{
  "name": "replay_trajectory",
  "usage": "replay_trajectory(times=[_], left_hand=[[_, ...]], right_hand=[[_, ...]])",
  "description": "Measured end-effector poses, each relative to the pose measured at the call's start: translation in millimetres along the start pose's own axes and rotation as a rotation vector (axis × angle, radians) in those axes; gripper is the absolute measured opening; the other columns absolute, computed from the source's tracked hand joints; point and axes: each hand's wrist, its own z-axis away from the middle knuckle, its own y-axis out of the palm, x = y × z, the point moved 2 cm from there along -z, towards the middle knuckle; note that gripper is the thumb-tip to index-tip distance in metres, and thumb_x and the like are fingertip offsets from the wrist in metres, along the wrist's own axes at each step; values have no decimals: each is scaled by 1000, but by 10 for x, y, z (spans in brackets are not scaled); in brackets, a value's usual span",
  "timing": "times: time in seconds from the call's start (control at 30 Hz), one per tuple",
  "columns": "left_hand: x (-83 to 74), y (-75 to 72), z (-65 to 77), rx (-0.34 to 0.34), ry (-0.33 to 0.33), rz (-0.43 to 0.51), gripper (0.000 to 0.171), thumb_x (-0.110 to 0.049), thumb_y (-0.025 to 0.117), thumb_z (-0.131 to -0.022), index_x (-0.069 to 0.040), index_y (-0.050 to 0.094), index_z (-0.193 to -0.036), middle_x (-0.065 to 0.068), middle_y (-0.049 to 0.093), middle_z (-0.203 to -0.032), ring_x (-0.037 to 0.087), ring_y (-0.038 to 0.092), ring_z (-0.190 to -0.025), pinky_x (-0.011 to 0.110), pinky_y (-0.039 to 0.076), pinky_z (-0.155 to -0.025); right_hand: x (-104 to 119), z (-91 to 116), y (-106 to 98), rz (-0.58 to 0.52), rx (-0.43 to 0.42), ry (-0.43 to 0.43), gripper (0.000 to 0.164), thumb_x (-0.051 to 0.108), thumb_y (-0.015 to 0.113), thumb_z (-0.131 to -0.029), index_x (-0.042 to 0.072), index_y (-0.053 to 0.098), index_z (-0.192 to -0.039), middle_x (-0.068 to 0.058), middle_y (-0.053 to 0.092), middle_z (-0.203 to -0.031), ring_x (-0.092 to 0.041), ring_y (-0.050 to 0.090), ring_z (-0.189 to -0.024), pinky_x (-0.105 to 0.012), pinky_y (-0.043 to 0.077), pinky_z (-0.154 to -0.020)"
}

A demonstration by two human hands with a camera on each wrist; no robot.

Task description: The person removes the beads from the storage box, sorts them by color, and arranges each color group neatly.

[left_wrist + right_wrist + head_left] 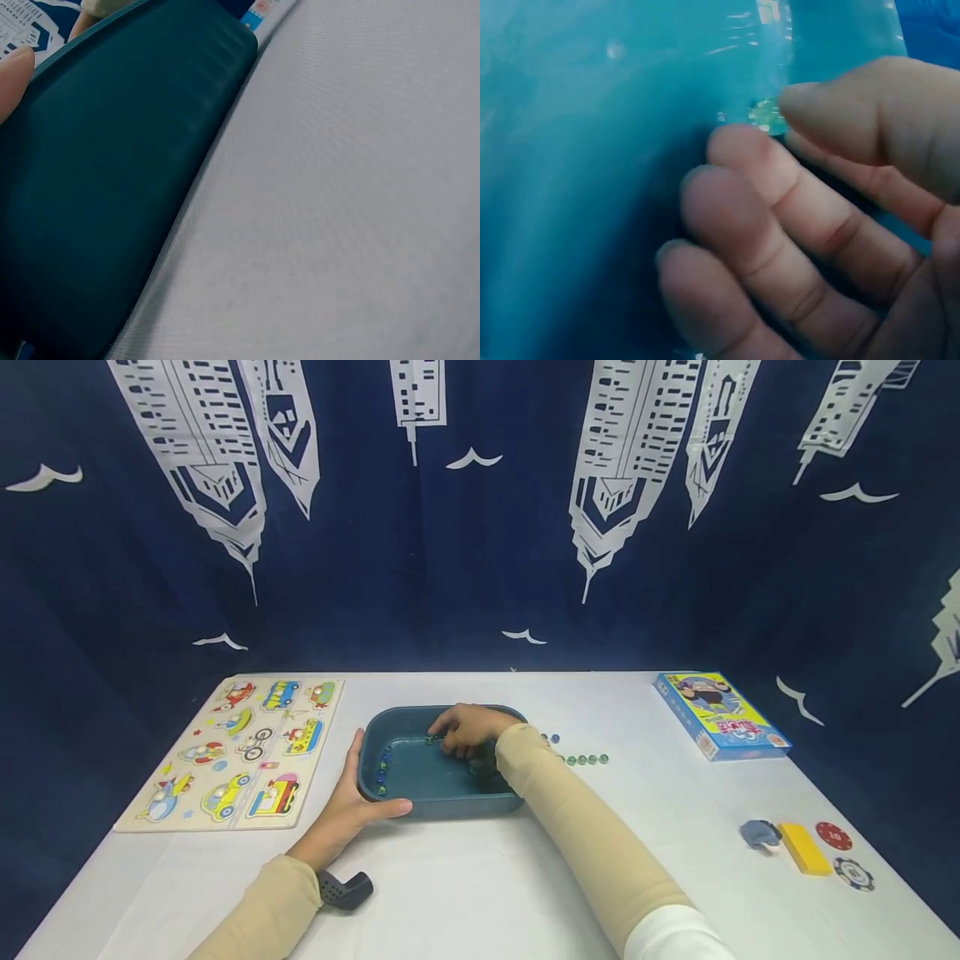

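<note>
Nearest: beige sleeves (600, 852), a dark wrist device (345, 891) at the left one. Left hand (352, 806) grips teal basin (450, 810) by near-left corner, thumb along near side, fingers against left wall. Right hand (468, 727) inside basin, fingers bent, at a green marble (766, 116) by the far wall; cannot tell whether thumb and fingers clamp it. Dark blue-green marbles (382, 767) line basin's left wall. White table (465, 885), right of basin: row of clear green marbles (593, 759), blue marble (555, 738) behind. Far left, wooden vehicle puzzle (232, 752). Right side: boxed game (723, 714); nearer, yellow block (806, 848), 2 poker chips (834, 836).
</note>
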Motion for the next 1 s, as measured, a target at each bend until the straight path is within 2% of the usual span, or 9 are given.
replay_trajectory(times=[0.13,0.37,0.53,0.67,0.77,0.93,1.0], left_hand=[[1,4,-8,4,15,16,134,-17,89,-70,-28,-10,-160,2,-7,-167,30,-11,-152,61,-6,-119],[-22,6,-2,10,25,25,134,-16,89,-71,-28,-11,-160,3,-8,-167,30,-11,-152,60,-6,-119],[-19,14,-1,6,29,31,134,-15,89,-70,-26,-10,-160,2,-8,-167,30,-10,-153,59,-6,-120],[-13,31,-5,11,28,33,134,-15,89,-70,-27,-10,-160,3,-7,-167,30,-10,-153,59,-5,-120],[-15,34,-6,12,24,24,134,-16,89,-71,-27,-11,-160,3,-7,-168,30,-10,-153,59,-5,-120],[-22,21,0,2,23,15,135,-16,89,-70,-26,-11,-160,3,-6,-168,30,-10,-153,60,-5,-120],[-21,16,3,-4,25,14,135,-15,90,-69,-25,-10,-160,3,-6,-168,30,-10,-153,61,-5,-120]], right_hand=[[7,-56,37,31,0,-14,35,2,64,-90,5,68,-125,-5,71,-82,-15,64,-67,-28,57,-60],[94,-77,109,96,-9,-49,14,2,69,-89,7,71,-103,-2,66,-73,-14,60,-63,-25,53,-55],[73,-72,121,81,21,-78,11,-2,68,-87,6,69,-94,0,66,-72,-13,60,-62,-24,52,-56],[29,13,60,-12,56,-121,12,-1,64,-89,3,68,-100,-3,68,-80,-13,62,-68,-27,56,-63],[11,118,-16,-123,62,-163,16,1,62,-92,-2,67,-106,-11,70,-87,-15,63,-73,-30,58,-68],[25,372,-180,-267,7,-261,22,5,64,-94,-7,64,-112,-18,65,-87,-20,60,-73,-36,57,-71],[28,494,-246,-296,-33,-287,24,7,66,-94,-7,64,-114,-14,65,-85,-21,59,-73,-41,56,-73]])
